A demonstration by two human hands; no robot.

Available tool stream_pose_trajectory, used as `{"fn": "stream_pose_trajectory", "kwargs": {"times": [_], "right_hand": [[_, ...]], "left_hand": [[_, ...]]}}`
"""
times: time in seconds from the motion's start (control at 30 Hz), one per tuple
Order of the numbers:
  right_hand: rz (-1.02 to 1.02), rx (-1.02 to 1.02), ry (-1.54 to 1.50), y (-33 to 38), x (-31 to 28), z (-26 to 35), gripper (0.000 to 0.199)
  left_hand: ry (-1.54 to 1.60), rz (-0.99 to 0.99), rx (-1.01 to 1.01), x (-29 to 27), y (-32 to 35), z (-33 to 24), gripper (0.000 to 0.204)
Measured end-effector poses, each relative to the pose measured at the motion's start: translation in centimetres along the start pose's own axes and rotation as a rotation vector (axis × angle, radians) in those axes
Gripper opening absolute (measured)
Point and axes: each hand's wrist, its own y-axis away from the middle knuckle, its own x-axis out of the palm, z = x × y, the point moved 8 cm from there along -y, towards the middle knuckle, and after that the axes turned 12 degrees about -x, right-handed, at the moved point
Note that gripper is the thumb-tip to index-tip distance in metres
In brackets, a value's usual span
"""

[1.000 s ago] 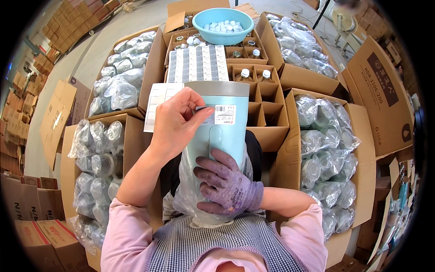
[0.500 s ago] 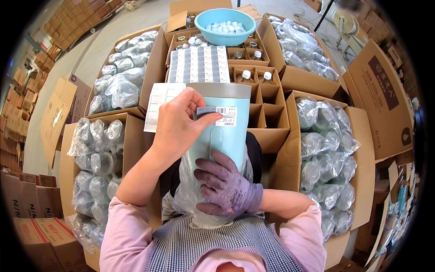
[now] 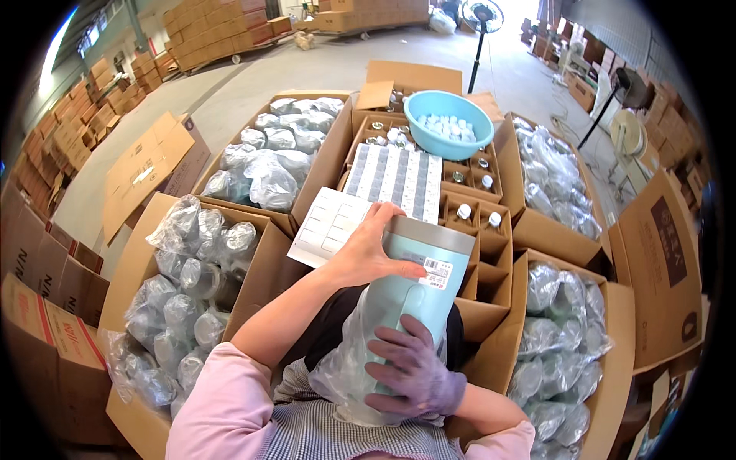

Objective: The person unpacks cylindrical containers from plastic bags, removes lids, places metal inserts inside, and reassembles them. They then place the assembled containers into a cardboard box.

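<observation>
A light blue vessel with a grey rim (image 3: 418, 307) leans in my lap, a clear plastic bag (image 3: 345, 364) bunched round its lower part. My bare left hand (image 3: 364, 253) grips its upper left side, the thumb lying on the white label (image 3: 437, 272) and the fingers near the rim. The palm of my right hand (image 3: 418, 372), in a purple-grey glove, presses on the vessel lower down, fingers curled across its front. Beyond my left hand lie a white sheet with pale rectangles (image 3: 330, 226) and a sheet of grey-and-white labels (image 3: 395, 180).
Open cartons of plastic-wrapped vessels stand at left (image 3: 257, 307), far left (image 3: 307, 211), right (image 3: 525, 307) and far right (image 3: 563, 245). Ahead, a divided carton (image 3: 491, 295) holds capped bottles. A blue basin (image 3: 429, 146) of white caps rests on the cartons. A fan (image 3: 481, 15) stands beyond.
The view has shifted, showing more of the floor ahead. The vessel now leans to the right. My left thumb and fingers have spread wider across its upper part; my right hand stays on its lower part.
</observation>
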Motion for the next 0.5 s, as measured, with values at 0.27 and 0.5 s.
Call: {"fn": "stream_pose_trajectory", "kwargs": {"times": [0.27,0.5], "right_hand": [[-0.26,0.527,0.175,-1.5,-7.6,-12.7,0.073],[-0.017,0.542,-0.242,-1.7,-8.0,-14.1,0.071]], "left_hand": [[-0.025,0.018,0.123,-0.2,0.8,-2.5,0.068],[0.038,0.101,0.245,-1.0,1.3,-1.7,0.06]]}}
